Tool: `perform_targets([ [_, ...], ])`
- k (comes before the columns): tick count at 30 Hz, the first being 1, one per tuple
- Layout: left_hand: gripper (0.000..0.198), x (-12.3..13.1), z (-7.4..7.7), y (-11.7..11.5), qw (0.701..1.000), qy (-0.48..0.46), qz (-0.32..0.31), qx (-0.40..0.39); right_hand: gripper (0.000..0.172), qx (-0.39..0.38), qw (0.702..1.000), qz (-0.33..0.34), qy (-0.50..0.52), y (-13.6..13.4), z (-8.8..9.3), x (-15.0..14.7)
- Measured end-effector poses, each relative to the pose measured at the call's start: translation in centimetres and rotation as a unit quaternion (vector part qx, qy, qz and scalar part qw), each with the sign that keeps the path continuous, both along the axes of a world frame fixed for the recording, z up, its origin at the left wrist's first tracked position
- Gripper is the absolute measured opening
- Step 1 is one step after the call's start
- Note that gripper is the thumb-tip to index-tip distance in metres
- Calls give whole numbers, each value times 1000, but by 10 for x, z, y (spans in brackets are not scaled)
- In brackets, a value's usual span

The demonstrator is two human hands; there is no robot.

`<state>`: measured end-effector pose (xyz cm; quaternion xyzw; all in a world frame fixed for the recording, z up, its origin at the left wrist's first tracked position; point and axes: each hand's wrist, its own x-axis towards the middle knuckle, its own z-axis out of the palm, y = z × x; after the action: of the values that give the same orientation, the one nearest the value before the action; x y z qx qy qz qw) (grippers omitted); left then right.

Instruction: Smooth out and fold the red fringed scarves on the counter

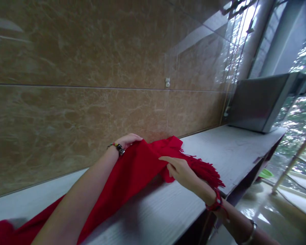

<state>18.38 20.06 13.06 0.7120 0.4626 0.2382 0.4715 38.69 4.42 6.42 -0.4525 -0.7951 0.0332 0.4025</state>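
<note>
A red scarf with a fringed end stretches along the white tabletop, from the lower left to the middle of the view. My left hand grips its far edge near the wall, with the fingertips partly hidden by the cloth. On the near edge, my right hand pinches the fabric between thumb and fingers. Between my hands the scarf is lifted off the table and spread fairly flat. Its fringe lies beyond my right hand, and a folded part of the cloth rests behind it.
The white table runs along a brown marbled tile wall. A grey box-shaped appliance stands at its far right end. A small white fixture is on the wall. Below right are a green basin and a metal railing.
</note>
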Motion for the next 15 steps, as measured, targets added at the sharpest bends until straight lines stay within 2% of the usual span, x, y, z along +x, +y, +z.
perform_targets([
  [4,22,58,7,25,1000,-2,-6,7,39,-52,997,-52,13,20,13,50],
  [7,23,101,-2,46,999,23,-5,22,38,-92,992,-80,14,33,7,86],
  [11,31,145,-28,70,997,70,-7,36,37,-122,986,-110,-41,51,-18,121],
  [15,31,167,-62,85,993,102,-6,51,35,-122,971,-148,-144,64,-46,138],
])
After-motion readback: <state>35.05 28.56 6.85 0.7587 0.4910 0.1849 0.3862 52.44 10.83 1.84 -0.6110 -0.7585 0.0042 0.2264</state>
